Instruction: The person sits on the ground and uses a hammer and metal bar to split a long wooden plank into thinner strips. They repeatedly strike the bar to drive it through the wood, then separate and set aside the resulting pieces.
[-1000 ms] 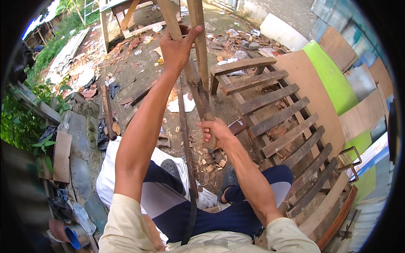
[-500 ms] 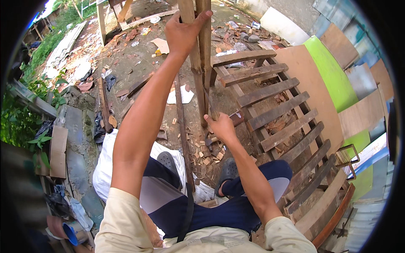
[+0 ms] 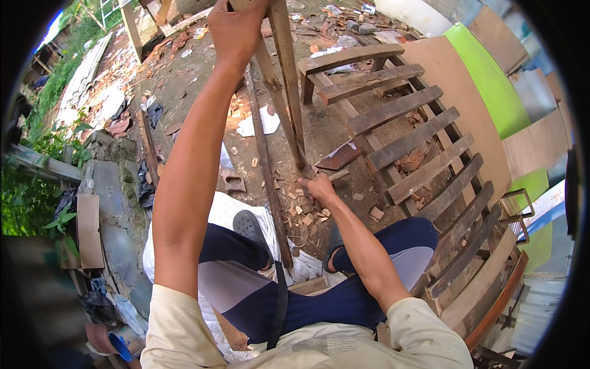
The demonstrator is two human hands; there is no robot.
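Observation:
Gripped near its upper end by my left hand (image 3: 238,34), a long wooden bar (image 3: 270,77) stands tilted in front of me. Beside it runs a second length of wood (image 3: 287,67), and the two draw together toward the bottom in a narrow V. My right hand (image 3: 318,189) is closed round the wooden handle of a tool (image 3: 307,173) at the lower end of the wood. A narrow dark blade seems to run up from that handle against the wood; its exact kind is unclear. Wood chips (image 3: 307,215) lie scattered below the right hand.
A slatted wooden frame (image 3: 396,114) stands at the right, by a brown board (image 3: 442,80). On the ground left of centre lie a handsaw (image 3: 232,180) and a long dark bar (image 3: 264,160). White cloth (image 3: 227,209) spreads under my feet; a block wall (image 3: 104,190) borders the left.
My left hand has moved left and up with the wooden bar, which now leans more. My right hand has moved slightly downward with the tool, and the gap between the two lengths shows wider.

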